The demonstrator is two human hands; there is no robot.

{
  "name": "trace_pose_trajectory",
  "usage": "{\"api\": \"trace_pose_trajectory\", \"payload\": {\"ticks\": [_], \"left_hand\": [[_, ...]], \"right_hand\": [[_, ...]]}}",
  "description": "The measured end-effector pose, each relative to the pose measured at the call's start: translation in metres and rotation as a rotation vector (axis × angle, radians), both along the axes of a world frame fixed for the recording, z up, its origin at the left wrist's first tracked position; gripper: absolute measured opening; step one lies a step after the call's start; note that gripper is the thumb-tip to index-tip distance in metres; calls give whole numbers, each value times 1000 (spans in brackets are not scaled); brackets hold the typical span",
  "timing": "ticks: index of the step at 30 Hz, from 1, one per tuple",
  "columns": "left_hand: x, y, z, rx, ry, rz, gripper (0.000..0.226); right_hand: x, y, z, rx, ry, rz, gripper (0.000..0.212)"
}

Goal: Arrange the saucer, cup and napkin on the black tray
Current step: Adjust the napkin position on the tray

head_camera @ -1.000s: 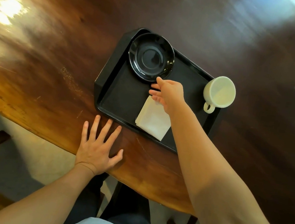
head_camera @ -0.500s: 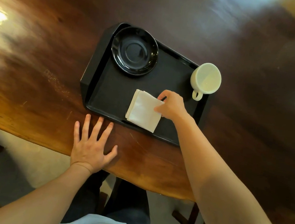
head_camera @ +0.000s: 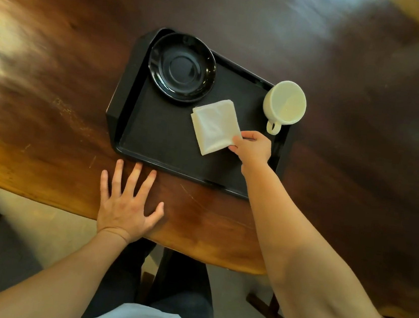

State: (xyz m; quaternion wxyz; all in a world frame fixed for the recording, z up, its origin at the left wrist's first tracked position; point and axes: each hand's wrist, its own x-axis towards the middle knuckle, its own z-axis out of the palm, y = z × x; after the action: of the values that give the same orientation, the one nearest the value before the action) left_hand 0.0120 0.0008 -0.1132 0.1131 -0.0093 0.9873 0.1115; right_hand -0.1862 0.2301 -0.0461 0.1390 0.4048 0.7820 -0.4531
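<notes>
The black tray (head_camera: 158,136) lies on the wooden table. A black saucer (head_camera: 182,67) sits in its far left corner. A white cup (head_camera: 285,102) stands at the far right corner, handle toward me. A folded white napkin (head_camera: 215,126) lies tilted in the tray's middle, one corner close to the saucer. My right hand (head_camera: 253,147) pinches the napkin's near right corner. My left hand (head_camera: 125,201) rests flat on the table, fingers spread, just in front of the tray's near edge.
The dark wooden table (head_camera: 53,87) has a curved near edge (head_camera: 66,202) right under my left wrist. Glare spots lie at the far left. Below the edge are my legs and a pale floor.
My right hand took hold of the napkin's right corner and shifted it away from the tray's near edge toward the saucer, turning it. The left hand stayed flat.
</notes>
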Motion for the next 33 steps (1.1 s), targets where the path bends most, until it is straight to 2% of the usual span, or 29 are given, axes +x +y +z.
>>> {"api": "trace_pose_trajectory", "payload": {"ticks": [7,17,22,25,29,31,33], "left_hand": [[0,0,0,-12,11,11,81],[0,2,-3,-46,11,17,80],[0,5,2,-102,-76,16,83],[-3,5,11,-86,-145,23,83],[-18,14,42,-95,-314,55,77],[-34,18,63,-74,-389,75,67],[-51,21,87,-4,-426,81,54]], "right_hand": [[26,24,-7,35,-2,-43,23],[38,33,-17,61,17,23,26],[39,42,-12,6,-36,96,50],[39,52,4,-56,-70,151,57],[58,68,32,-34,-149,331,41],[67,73,48,-8,-200,473,26],[74,76,66,51,-230,641,22]]}}
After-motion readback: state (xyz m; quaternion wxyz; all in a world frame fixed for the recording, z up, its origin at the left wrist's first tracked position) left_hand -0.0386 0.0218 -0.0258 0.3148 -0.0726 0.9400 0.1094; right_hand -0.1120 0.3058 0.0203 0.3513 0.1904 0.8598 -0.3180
